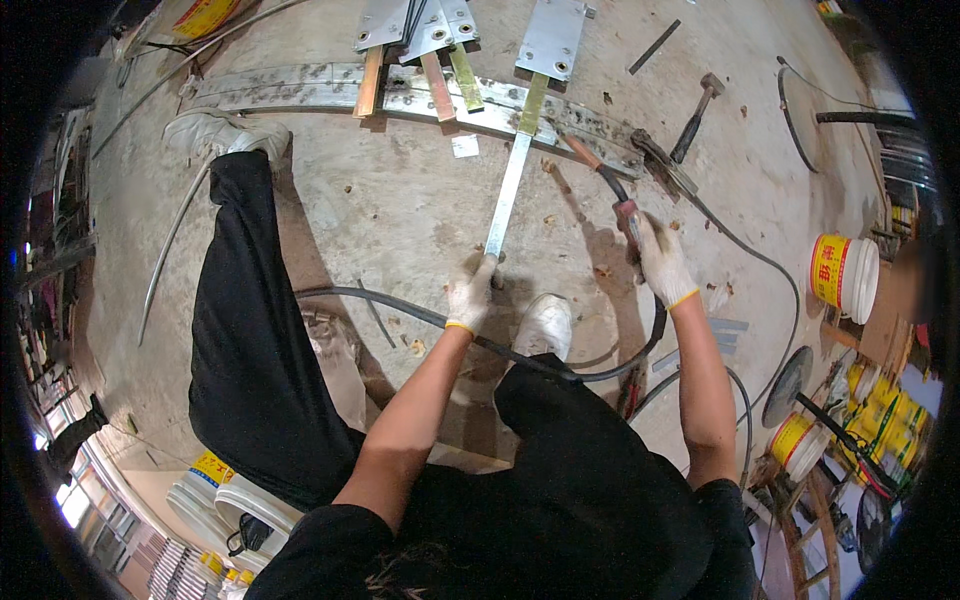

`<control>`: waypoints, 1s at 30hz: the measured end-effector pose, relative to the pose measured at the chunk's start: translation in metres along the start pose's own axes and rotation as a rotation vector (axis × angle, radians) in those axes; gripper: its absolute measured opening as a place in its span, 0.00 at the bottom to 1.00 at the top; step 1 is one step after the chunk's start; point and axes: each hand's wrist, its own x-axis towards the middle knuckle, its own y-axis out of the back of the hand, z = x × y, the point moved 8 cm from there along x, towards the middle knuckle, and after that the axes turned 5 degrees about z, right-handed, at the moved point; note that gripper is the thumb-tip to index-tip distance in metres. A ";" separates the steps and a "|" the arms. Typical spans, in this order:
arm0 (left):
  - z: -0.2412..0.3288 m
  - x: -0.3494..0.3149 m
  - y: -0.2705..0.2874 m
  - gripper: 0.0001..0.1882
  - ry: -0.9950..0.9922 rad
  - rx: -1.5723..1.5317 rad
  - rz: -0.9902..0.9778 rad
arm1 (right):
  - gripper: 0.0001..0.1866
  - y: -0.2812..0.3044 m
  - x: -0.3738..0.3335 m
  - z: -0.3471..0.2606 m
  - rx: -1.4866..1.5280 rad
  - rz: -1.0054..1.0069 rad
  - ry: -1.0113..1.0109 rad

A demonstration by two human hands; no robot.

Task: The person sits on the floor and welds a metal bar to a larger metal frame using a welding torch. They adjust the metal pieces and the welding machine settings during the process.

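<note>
My left hand (470, 298), in a white glove, is closed on the near end of a flat metal bar (508, 195). The bar's far end meets a brass-coloured strip (535, 100) on a grey plate with holes (551, 38). In my gloved right hand (664, 265) is a welding handle (628, 213) with a copper-coloured tip (582, 151). That tip points toward the pale metal beam (590, 128), right of the strip; whether it touches cannot be made out. A thick black cable (400, 304) loops from the handle below my hands.
Several more plates (384, 22) with copper and brass strips lie across the beam. A hammer (690, 125) and a dark clamp-like tool (665, 165) rest at its right end. Buckets (857, 280) stand at right. My shoes (547, 325) and cables are on the concrete floor.
</note>
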 end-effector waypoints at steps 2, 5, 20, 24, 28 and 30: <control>0.002 -0.002 0.002 0.14 -0.010 -0.036 0.009 | 0.25 0.002 0.010 0.003 0.078 0.021 -0.057; 0.015 -0.008 -0.002 0.15 -0.001 0.069 -0.003 | 0.27 0.017 0.018 0.006 0.181 0.116 0.025; -0.006 0.002 0.007 0.20 -0.005 0.080 0.011 | 0.33 0.073 0.031 -0.016 0.476 0.313 0.072; 0.005 0.001 0.009 0.19 -0.014 0.180 0.040 | 0.36 0.094 0.032 -0.067 0.560 0.112 0.255; 0.007 0.004 0.000 0.20 -0.043 0.014 -0.005 | 0.37 0.105 0.018 -0.107 0.370 0.336 0.525; 0.004 0.004 0.001 0.20 -0.068 0.086 -0.009 | 0.30 0.095 0.015 -0.101 0.286 0.319 0.452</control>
